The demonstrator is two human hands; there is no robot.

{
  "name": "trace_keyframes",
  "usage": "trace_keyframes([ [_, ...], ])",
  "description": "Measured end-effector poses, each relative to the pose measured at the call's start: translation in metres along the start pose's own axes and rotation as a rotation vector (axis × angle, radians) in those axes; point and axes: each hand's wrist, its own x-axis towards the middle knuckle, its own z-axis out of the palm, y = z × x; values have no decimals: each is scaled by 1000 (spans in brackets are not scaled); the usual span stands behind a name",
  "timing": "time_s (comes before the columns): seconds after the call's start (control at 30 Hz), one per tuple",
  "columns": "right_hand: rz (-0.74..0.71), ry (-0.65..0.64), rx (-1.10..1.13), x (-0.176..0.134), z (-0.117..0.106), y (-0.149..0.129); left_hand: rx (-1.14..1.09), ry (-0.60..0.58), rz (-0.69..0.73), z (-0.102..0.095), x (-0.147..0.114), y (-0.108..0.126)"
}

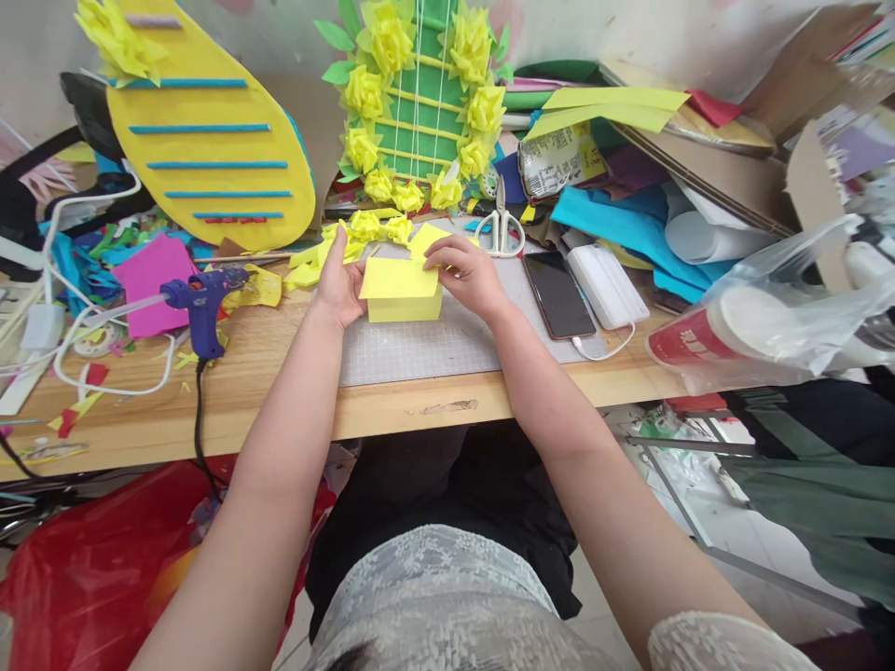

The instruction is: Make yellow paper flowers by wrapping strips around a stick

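Observation:
A folded sheet of yellow paper is held above the grey cutting mat. Its upper flap leans toward me and a paler lower strip shows beneath. My left hand grips the paper's left edge, thumb pointing up, with its fingers partly behind the sheet. At the upper right corner, my right hand pinches the paper between bent fingers. Just behind lie another yellow paper piece and several yellow paper flowers. White-handled scissors rest beyond my right hand.
A blue glue gun stands at left near paper scraps. To the right are a phone, a white power bank on a cable, and a bagged paper cup. Behind stand a yellow panel and a green flower-trimmed panel.

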Motion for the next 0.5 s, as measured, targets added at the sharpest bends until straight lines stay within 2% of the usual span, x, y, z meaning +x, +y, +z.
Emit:
trace_keyframes([
  [0.1,-14,-2,-23,0,-1,0,86,9,82,2,-1,-3],
  [0.2,68,-3,18,0,-1,1,155,69,201,7,-1,-9],
  [0.37,243,86,272,2,2,8,238,157,428,10,-1,-11],
  [0.5,301,98,414,5,9,11,230,173,494,12,-3,-11],
])
